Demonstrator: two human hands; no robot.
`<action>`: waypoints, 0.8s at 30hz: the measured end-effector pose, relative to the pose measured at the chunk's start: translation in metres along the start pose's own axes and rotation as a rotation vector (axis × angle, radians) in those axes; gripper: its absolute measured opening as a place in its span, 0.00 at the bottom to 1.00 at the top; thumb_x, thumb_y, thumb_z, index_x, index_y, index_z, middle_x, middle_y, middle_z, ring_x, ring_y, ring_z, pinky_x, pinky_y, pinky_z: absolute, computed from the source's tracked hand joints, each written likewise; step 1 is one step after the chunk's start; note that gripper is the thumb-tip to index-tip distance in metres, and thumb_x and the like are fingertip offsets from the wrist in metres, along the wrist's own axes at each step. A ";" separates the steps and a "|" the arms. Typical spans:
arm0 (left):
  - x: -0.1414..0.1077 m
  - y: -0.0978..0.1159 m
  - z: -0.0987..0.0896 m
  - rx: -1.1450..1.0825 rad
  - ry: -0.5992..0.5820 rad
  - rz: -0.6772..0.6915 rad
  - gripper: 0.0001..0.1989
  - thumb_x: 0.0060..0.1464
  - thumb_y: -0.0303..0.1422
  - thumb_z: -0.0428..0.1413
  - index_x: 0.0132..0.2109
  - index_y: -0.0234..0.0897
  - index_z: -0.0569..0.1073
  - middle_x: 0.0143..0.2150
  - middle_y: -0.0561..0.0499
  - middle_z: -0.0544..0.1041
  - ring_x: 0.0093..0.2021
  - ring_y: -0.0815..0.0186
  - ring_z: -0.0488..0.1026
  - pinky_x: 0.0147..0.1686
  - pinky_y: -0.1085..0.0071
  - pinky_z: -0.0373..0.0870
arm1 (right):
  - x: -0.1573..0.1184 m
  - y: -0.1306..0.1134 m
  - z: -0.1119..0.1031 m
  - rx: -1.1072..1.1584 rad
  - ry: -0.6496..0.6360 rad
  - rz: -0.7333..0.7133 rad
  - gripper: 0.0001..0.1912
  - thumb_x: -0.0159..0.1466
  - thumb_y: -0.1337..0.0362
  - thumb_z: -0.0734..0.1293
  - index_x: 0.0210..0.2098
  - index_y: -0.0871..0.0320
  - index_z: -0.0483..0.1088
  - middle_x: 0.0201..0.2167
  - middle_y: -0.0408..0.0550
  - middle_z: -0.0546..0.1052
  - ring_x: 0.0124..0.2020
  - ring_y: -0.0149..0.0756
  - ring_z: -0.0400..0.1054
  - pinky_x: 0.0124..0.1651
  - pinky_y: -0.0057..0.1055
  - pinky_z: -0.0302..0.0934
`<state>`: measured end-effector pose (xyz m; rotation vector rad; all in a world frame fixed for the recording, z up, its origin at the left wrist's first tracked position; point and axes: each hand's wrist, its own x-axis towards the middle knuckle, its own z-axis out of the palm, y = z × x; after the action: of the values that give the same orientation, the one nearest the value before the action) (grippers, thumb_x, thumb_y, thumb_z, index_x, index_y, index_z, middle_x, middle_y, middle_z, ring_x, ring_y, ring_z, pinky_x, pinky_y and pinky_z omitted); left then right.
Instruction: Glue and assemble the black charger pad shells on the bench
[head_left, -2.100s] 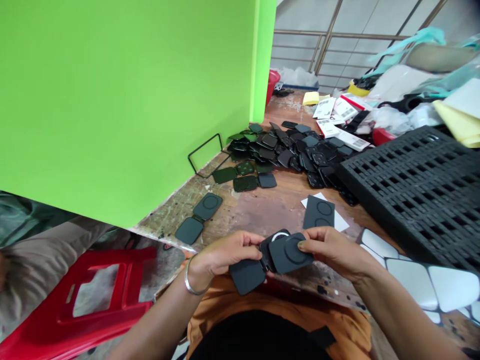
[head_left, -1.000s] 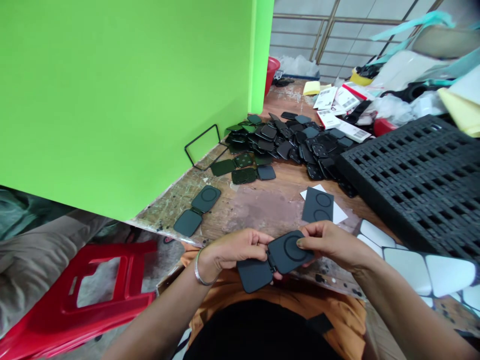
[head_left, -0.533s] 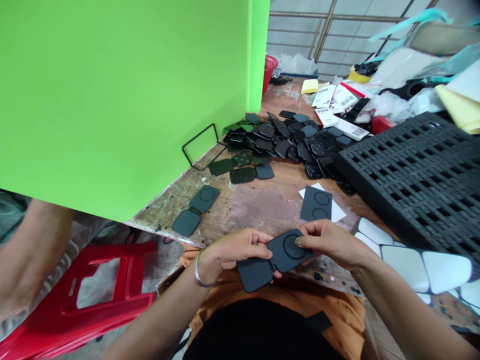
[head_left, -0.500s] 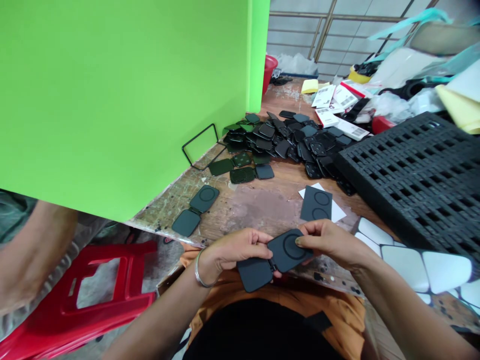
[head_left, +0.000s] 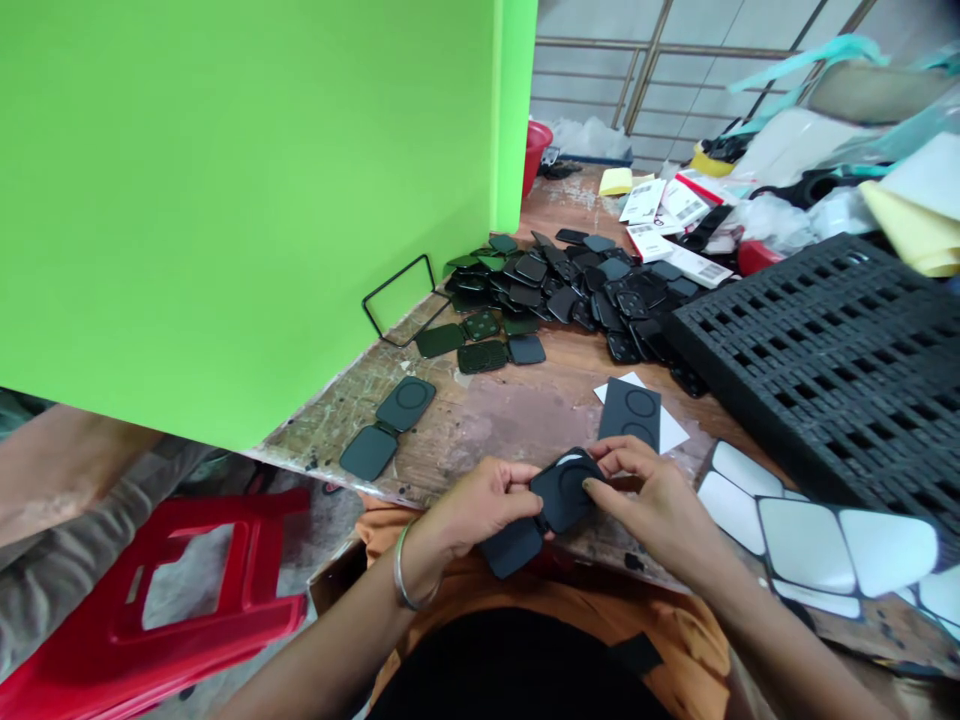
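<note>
Between my hands is a dark hinged two-panel pad [head_left: 513, 546], held above the table's front edge. My left hand [head_left: 499, 500] grips it near the hinge, thumb on top. The fingers of my right hand [head_left: 626, 480] pinch the far panel's right edge, where a ring mark and a light patch show. Just beyond my right hand, a dark sheet with two rings [head_left: 630, 408] lies on white paper [head_left: 673, 430]. To the left, an unfolded two-panel pad [head_left: 369, 452] rests on the table.
A heap of dark pads [head_left: 555, 280] lies at the back. A black slotted tray [head_left: 832, 350] stands right, with white-faced panels [head_left: 806, 545] before it. A green board [head_left: 247, 200] walls the left, near a wire frame [head_left: 397, 300]. Another person's arm [head_left: 67, 470] shows left.
The far panel of the held pad is now tilted, and a light patch shows at its top. My right hand's fingers have shifted slightly at its edge. The other person's arm has moved a little.
</note>
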<state>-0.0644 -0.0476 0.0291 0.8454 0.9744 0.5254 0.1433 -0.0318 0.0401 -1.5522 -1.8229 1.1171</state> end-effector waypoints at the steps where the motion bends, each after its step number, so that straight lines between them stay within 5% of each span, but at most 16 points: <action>1: 0.000 0.000 0.002 0.022 0.032 0.036 0.17 0.47 0.30 0.57 0.46 0.33 0.78 0.27 0.51 0.79 0.23 0.70 0.72 0.23 0.78 0.66 | -0.004 0.001 0.004 -0.053 0.081 -0.057 0.06 0.58 0.62 0.65 0.28 0.58 0.69 0.45 0.51 0.70 0.45 0.41 0.66 0.48 0.36 0.60; 11: -0.001 0.001 0.010 0.084 0.188 0.197 0.16 0.50 0.31 0.56 0.46 0.31 0.78 0.26 0.52 0.76 0.25 0.70 0.70 0.26 0.78 0.63 | -0.013 0.008 0.026 -0.137 0.449 -0.356 0.13 0.67 0.70 0.58 0.44 0.55 0.73 0.36 0.49 0.69 0.40 0.37 0.65 0.44 0.35 0.60; 24: 0.002 0.000 0.013 0.018 0.132 0.180 0.17 0.52 0.33 0.57 0.47 0.31 0.76 0.28 0.51 0.77 0.27 0.70 0.70 0.27 0.78 0.63 | -0.007 0.008 0.021 0.047 0.449 -0.252 0.12 0.65 0.66 0.62 0.47 0.54 0.72 0.36 0.46 0.72 0.38 0.35 0.68 0.45 0.33 0.61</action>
<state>-0.0522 -0.0513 0.0323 0.9287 1.0296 0.7356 0.1330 -0.0440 0.0233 -1.3642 -1.6132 0.6279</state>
